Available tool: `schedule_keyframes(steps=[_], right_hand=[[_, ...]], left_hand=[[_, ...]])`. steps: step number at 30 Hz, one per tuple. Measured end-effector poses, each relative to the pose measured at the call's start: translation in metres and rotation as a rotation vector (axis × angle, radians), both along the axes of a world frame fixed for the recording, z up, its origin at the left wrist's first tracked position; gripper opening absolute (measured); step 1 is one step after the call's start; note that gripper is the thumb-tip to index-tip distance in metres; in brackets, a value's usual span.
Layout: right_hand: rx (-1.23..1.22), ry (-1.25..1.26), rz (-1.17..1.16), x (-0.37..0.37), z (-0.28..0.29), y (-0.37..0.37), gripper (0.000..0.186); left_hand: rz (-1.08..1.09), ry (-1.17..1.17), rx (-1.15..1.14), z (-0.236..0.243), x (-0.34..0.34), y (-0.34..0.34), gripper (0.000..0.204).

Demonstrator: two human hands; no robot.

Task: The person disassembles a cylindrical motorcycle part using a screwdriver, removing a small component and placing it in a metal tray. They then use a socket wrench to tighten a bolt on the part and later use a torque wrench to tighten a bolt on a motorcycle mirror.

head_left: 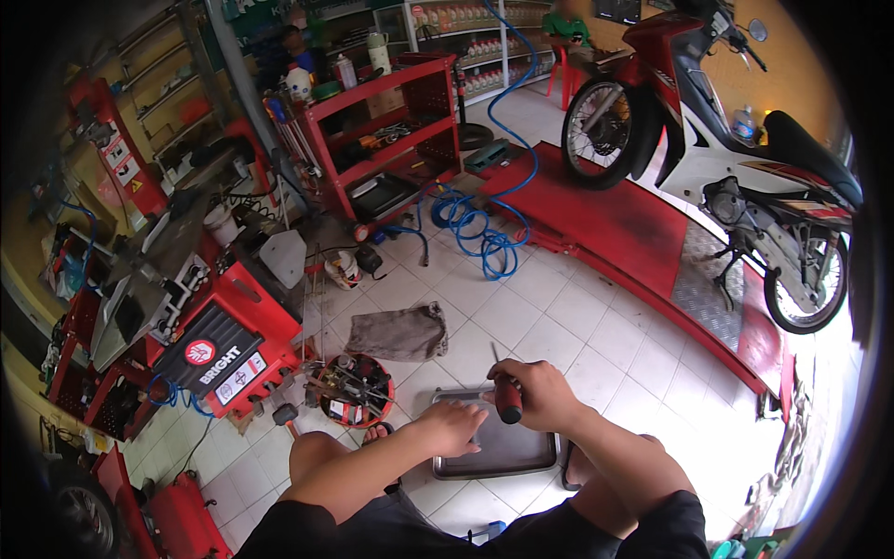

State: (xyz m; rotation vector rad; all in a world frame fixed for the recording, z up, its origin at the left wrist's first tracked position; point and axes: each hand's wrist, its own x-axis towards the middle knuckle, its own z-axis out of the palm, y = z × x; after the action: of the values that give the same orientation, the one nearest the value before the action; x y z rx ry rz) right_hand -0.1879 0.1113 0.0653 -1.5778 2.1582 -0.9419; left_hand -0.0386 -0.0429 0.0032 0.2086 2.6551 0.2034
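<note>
My right hand point(540, 396) grips the red-and-black handle point(508, 401) of a screwdriver, its thin metal shaft pointing up and away from me. My left hand point(447, 427) is just to the left, over a shallow grey metal tray point(507, 452) on the tiled floor between my legs, with bent fingers around something too small to make out. Left of the tray sits a round red tub point(329, 403) of assorted tools, and beyond that lies a dirty grey cloth point(396, 333).
A red tyre machine point(275, 303) stands left; a red tool cart point(372, 135) stands ahead. Blue hose point(498, 252) coils beside a red lift point(615, 210) carrying a motorcycle point(698, 130). A person in green point(565, 33) sits at the back; another person point(296, 51) is behind the cart.
</note>
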Motion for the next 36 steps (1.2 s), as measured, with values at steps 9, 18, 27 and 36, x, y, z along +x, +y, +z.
schedule_keyframes(steps=[9, 18, 27, 36], right_hand=[[-0.019, -0.201, -0.016, 0.001, -0.019, 0.003, 0.03], [-0.024, -0.097, 0.036, -0.001, -0.022, 0.004, 0.033], [-0.003, -0.135, 0.018, 0.001, -0.015, 0.002, 0.031], [0.053, -0.11, 0.002, 0.002, -0.016, 0.0, 0.031]], left_hand=[[0.02, 0.051, -0.036, -0.002, 0.006, -0.006, 0.077], [0.016, 0.073, 0.001, -0.008, 0.007, -0.005, 0.077], [0.01, 0.144, 0.029, -0.011, 0.01, -0.002, 0.066], [0.005, 0.11, -0.005, -0.013, 0.013, 0.004, 0.069]])
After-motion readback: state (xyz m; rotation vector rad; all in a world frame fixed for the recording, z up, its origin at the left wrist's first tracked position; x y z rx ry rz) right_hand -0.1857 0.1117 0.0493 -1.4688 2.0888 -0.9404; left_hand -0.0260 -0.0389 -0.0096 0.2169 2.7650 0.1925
